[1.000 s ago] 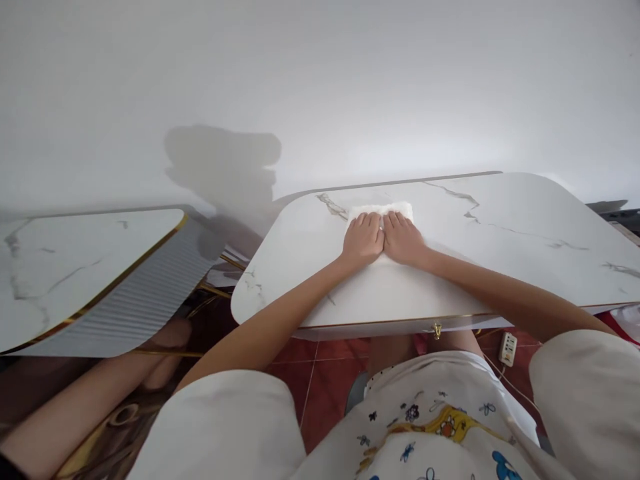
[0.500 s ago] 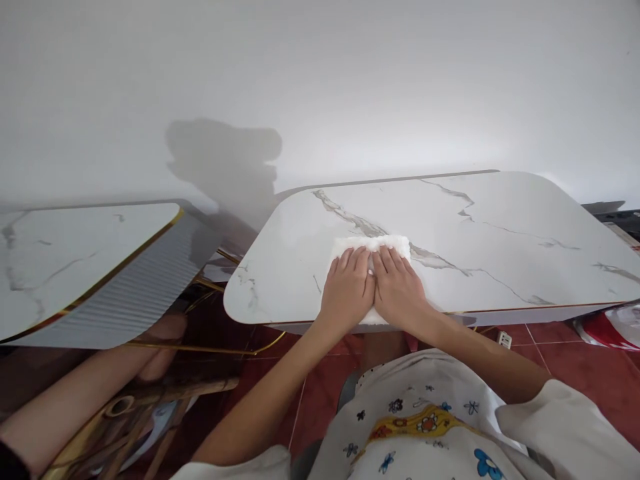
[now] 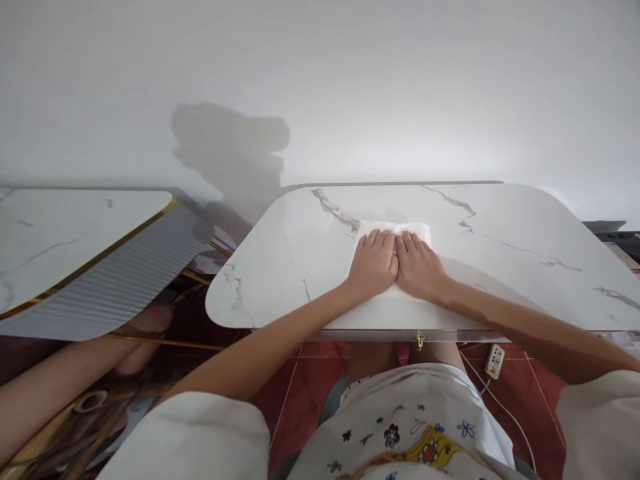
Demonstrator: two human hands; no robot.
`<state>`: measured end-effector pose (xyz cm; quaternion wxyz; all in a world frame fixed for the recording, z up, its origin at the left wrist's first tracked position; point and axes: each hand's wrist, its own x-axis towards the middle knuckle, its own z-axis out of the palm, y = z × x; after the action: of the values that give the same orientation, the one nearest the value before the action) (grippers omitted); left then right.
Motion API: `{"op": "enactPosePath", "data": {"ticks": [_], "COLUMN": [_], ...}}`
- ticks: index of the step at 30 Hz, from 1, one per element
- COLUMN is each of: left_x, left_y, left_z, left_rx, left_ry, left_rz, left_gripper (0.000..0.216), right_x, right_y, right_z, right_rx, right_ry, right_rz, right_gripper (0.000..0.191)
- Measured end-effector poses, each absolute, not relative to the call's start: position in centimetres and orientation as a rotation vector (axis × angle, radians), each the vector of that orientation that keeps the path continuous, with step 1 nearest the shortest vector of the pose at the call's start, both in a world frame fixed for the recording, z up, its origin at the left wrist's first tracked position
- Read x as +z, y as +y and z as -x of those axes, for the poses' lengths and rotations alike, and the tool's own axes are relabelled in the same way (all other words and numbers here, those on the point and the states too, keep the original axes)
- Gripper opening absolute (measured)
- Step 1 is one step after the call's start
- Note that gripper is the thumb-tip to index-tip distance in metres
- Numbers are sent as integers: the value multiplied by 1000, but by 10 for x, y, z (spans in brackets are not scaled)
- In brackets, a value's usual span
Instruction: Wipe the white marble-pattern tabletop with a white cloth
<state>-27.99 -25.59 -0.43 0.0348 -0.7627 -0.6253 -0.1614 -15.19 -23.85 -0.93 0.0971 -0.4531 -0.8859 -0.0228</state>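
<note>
A white fluffy cloth (image 3: 395,229) lies folded on the marble-patterned tabletop (image 3: 270,267). Flat on its left half rests my left hand (image 3: 375,263), fingers stretched forward. My right hand (image 3: 420,267) presses down beside it in the same way, and the two hands touch at the thumbs. Both palms cover most of the cloth; its far edge shows past the fingertips. Neither hand is wrapped round it.
A second marble-topped table (image 3: 75,240) with a ribbed side stands to the left. Below it, another person's leg (image 3: 65,393) shows. A power strip (image 3: 495,361) with a cord lies on the red tiled floor (image 3: 310,387). A gold latch (image 3: 420,341) hangs at the tabletop's front edge.
Both hands and the cloth have slid forward and to the right across the tabletop. The view has shifted, showing more of the power strip and the front latch.
</note>
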Motion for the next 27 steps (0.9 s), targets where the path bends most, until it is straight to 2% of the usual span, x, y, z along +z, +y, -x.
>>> {"op": "enactPosePath", "data": {"ticks": [13, 27], "left_x": [-4, -3], "left_y": [-102, -47], "left_z": [318, 322], "left_rx": [-629, -443], "left_ry": [-2029, -2132], "left_rz": [2225, 2083], "left_gripper": [32, 36], "right_x": [-11, -25], "right_y": [-73, 10], "right_z": [196, 207], "right_rx": [-42, 121], "right_ry": [-2586, -2528], "right_rz": [1265, 1071], "right_gripper": [45, 38]}}
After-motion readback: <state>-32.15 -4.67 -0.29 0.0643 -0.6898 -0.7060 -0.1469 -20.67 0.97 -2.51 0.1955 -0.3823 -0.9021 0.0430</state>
